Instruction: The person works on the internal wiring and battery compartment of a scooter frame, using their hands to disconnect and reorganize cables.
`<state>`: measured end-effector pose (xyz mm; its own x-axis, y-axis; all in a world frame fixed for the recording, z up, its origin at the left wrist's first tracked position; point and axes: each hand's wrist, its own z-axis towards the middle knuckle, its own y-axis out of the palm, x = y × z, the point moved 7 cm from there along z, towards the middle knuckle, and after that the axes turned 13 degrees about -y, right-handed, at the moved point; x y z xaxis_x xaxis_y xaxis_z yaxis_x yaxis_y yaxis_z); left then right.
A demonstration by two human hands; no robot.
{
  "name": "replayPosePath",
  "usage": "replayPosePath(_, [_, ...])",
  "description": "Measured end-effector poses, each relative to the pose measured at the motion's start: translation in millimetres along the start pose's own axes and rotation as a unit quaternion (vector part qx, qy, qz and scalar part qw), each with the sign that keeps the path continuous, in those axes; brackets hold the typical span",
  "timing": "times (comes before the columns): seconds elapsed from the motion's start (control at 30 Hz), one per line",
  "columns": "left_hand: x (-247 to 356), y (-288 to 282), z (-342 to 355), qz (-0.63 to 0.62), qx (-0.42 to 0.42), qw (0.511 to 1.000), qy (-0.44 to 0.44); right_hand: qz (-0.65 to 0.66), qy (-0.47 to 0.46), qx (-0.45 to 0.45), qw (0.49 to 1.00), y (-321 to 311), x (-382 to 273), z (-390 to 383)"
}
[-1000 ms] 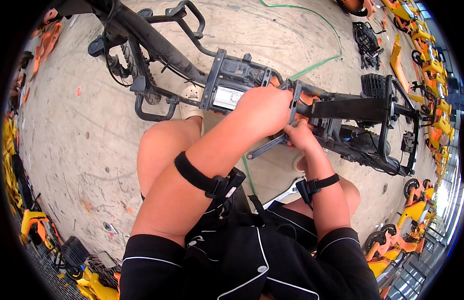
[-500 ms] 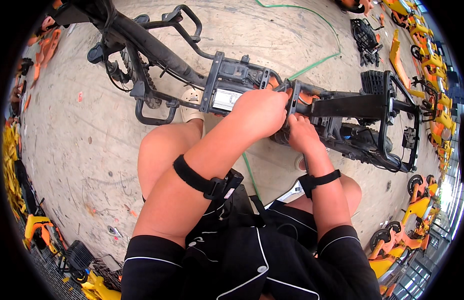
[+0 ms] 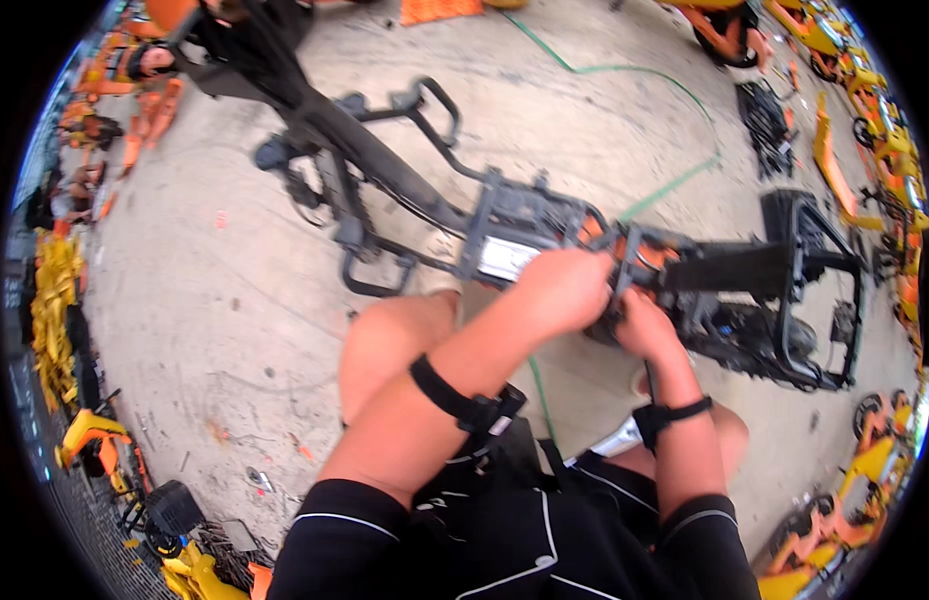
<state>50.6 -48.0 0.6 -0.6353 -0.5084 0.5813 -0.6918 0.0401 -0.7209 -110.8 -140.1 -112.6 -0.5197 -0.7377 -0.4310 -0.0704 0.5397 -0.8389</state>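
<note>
A black scooter frame [image 3: 375, 150] stretches across the view in front of me, with a white label [image 3: 505, 258] on its middle housing. My left hand [image 3: 570, 285] is closed at a cross bracket by orange wiring [image 3: 653, 255], hiding what its fingers grip. Just right of it and lower, my right hand [image 3: 640, 325] is closed under that bracket on something I cannot make out. A dark bar [image 3: 651, 382] shows beside my right wrist, largely hidden. Both hands are slightly blurred. My bare knees are bent on either side, under the frame.
Yellow and orange scooters [image 3: 885, 150] and loose body parts [image 3: 60, 310] line both sides. A black part [image 3: 765, 125] and a green hose [image 3: 670, 175] lie on the concrete floor [image 3: 215, 300] beyond the frame. A small metal item [image 3: 260, 478] lies at lower left.
The view has shifted, so the frame and my arms appear lower and farther right. The long bar that pointed down-left from my right hand a second ago has swung toward my right wrist.
</note>
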Motion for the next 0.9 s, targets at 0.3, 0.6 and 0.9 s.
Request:
replayPosePath(0.3, [-0.9,7.2,0.8,0.025,-0.005,0.999,-0.021,0.540,0.100,0.052,0.834,-15.0,-34.2,-5.1])
replayPosePath(0.6, [16.0,27.0,-13.0,-0.002,-0.089,0.996,-0.002,0.684,0.165,0.258,0.662,-32.7,26.0,-21.7])
replayPosePath(0.9, [25.7,76.9,-40.1,-0.023,-0.158,0.987,0.027,0.681,0.159,0.218,0.681,-29.7,21.7,-30.8])
